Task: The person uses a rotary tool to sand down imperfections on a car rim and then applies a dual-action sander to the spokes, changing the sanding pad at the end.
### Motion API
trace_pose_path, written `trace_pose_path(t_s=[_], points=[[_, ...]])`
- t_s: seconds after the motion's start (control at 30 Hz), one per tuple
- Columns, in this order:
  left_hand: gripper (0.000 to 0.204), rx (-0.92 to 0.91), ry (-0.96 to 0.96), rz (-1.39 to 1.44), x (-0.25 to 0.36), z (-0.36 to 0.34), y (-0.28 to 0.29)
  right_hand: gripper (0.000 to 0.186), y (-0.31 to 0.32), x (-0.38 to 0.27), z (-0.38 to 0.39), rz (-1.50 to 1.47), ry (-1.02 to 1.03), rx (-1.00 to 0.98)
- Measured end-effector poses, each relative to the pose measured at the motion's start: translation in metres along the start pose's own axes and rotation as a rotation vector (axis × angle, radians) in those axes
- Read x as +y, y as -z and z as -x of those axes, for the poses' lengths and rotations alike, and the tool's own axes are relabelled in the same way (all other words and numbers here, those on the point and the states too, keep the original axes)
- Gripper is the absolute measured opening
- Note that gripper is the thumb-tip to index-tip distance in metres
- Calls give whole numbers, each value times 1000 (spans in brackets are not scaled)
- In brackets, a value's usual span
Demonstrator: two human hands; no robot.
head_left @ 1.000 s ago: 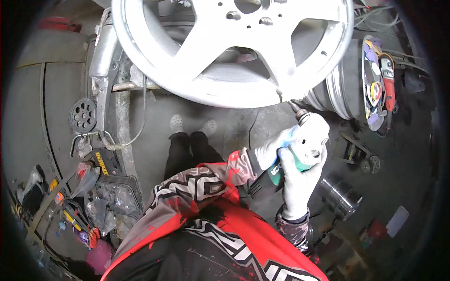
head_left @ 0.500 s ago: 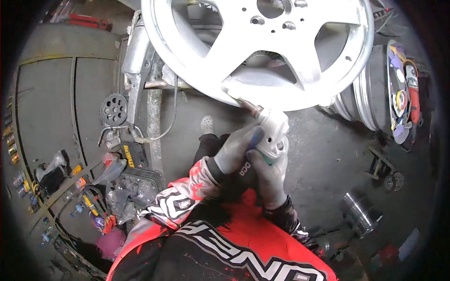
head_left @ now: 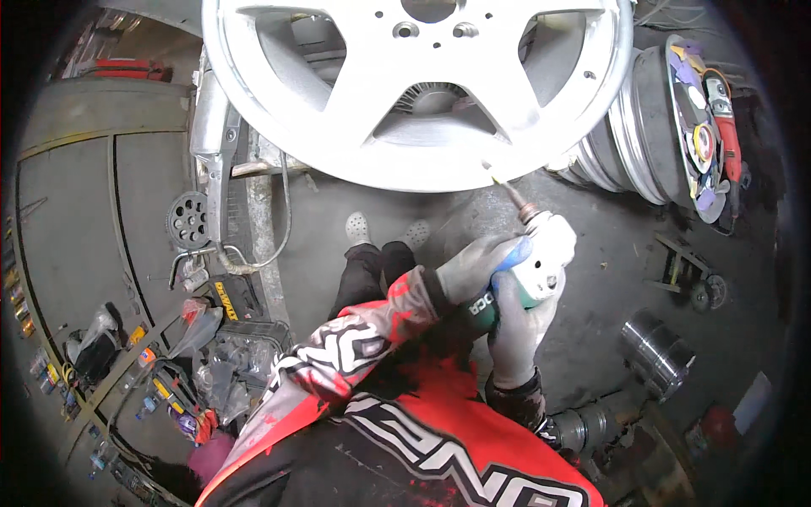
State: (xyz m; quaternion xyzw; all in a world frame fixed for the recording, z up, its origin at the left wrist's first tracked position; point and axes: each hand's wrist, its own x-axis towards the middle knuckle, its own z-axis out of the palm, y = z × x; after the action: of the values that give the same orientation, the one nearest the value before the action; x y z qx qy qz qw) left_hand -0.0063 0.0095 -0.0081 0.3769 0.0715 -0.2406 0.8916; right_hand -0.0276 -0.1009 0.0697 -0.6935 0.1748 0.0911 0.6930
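Observation:
A white five-spoke wheel rim (head_left: 448, 131) spans the top of the view, its lower edge toward me. Just below that edge I hold a green power tool with a silver head (head_left: 545, 253), angled up-left, its slim bit (head_left: 511, 190) at the rim's lower face; whether it touches is unclear. My left hand (head_left: 473, 270), in a grey glove with blue at the fingers, is closed round the tool from the left. My right hand (head_left: 519, 329), gloved likewise, grips its body from below. My feet (head_left: 358, 228) in pale clogs show beneath.
At right stand stacked rims (head_left: 634, 127), a disc of sanding pads (head_left: 693, 127), a red grinder (head_left: 726, 152), a small trolley (head_left: 676, 266) and a metal cylinder (head_left: 655, 355). At left are a metal frame (head_left: 211, 127), a hose, a pulley (head_left: 187, 220), bags and cases (head_left: 241, 363).
The tool swung leftward along the rim half a second ago and is now back toward the right, both hands still on it. The whole view has also shifted slightly with my head.

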Motion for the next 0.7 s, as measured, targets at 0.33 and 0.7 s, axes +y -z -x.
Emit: trace_pose_path(t_s=[0.33,0.7], points=[[46,-86,-341,-337,12,27,22,88,-28,25,17,-10,186,-31],[40,61,119,-591,38,104,86,70,-80,60,58,-265,-165,-136]])
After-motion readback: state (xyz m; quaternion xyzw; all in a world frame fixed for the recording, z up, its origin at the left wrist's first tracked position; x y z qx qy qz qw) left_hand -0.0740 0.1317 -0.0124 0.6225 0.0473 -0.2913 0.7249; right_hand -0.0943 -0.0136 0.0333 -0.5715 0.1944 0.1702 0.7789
